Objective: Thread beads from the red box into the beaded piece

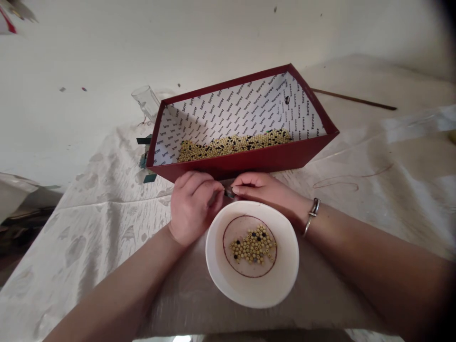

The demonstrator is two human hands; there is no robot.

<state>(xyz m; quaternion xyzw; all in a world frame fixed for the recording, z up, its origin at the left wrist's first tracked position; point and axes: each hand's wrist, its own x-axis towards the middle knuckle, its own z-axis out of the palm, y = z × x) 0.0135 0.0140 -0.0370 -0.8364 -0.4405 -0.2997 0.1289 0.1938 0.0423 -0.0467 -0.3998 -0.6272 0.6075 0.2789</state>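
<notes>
Two bare forearms reach in from the near edge and meet in the middle of a counter covered by a pale cloth with a faint leaf pattern. The left hand is curled into a loose fist, knuckles up, with its fingertips turned to the right. The right hand lies flatter, with thumb and forefinger stretched left. A thin metal bangle circles the right wrist.

The fingertips of both hands come together on a small dark piece and pinch it between them. It is too small and blurred to say what it is. It sits just beyond the far rim of a bowl and just in front of a box.

The bowl is round, white and smooth, with a thin dark ring around its flat bottom. A small heap of beads lies there, mostly cream with a few dark ones.

The box is long, made of dark red card and lined with white printed paper. Many more round beads lie along its near wall.

A clear glass lies tilted at the box's far left corner. A thin brown stick lies far right.
</notes>
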